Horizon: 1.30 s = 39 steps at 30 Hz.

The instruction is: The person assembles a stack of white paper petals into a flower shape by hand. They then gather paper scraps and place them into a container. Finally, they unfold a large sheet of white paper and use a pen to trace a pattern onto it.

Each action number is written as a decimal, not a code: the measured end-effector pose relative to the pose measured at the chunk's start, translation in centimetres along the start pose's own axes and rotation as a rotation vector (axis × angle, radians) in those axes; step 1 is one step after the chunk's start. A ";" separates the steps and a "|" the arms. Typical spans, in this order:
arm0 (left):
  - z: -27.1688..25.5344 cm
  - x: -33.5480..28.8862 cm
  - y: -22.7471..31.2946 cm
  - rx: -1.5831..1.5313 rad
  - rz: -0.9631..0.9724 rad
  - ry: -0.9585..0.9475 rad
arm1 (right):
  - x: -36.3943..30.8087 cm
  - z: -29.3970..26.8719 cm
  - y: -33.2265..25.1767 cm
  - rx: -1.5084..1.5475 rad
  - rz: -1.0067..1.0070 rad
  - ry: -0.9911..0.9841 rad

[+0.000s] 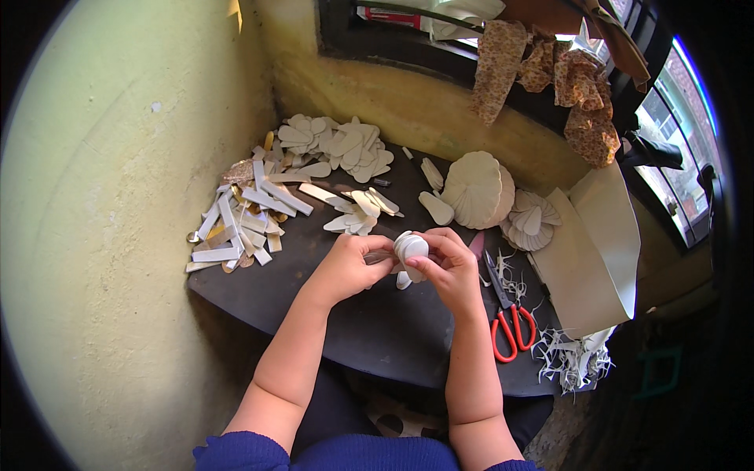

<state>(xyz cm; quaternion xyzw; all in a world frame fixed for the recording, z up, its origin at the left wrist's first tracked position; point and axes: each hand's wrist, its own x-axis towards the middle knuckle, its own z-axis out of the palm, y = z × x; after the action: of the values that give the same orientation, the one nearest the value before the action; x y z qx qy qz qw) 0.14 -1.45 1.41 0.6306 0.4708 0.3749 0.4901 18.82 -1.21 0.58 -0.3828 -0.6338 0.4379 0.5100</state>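
Note:
Over the middle of the dark table, both my hands grip a small stack of white rounded, petal-shaped pieces point(411, 249). My left hand point(351, 269) pinches its left side. With thumb and fingers, my right hand point(449, 267) closes round the right edge of the same stack. A small white piece point(404, 280) shows just below the stack. Beyond my left hand lies a loose group of white petal-shaped pieces point(357, 213). Scissors with red handles point(510, 318) rest to the right of my right hand.
White and tan strips point(243, 224) are heaped at the table's left. Petal-shaped pieces point(338, 145) pile up at the back. Fanned round stacks point(475, 188) and a cream sheet point(585, 267) stand right. Thin offcuts point(577, 357) lie at the right corner. A yellow wall point(141, 180) borders the left.

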 end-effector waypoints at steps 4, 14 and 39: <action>-0.2 -0.1 0.3 -0.012 -0.025 -0.026 | 0.1 0.1 0.1 0.023 0.035 0.002; 0.1 0.0 -0.3 -0.076 0.013 -0.080 | 0.1 -0.3 -0.2 -0.077 0.083 -0.081; 0.5 1.6 -1.5 -0.694 -0.059 0.224 | -0.2 0.7 0.5 0.363 0.037 0.179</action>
<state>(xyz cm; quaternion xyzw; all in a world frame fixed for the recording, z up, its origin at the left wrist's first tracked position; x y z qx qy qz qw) 0.72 0.11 -0.13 0.3680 0.3841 0.5647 0.6309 18.18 -1.39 -0.02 -0.3334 -0.4893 0.5185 0.6169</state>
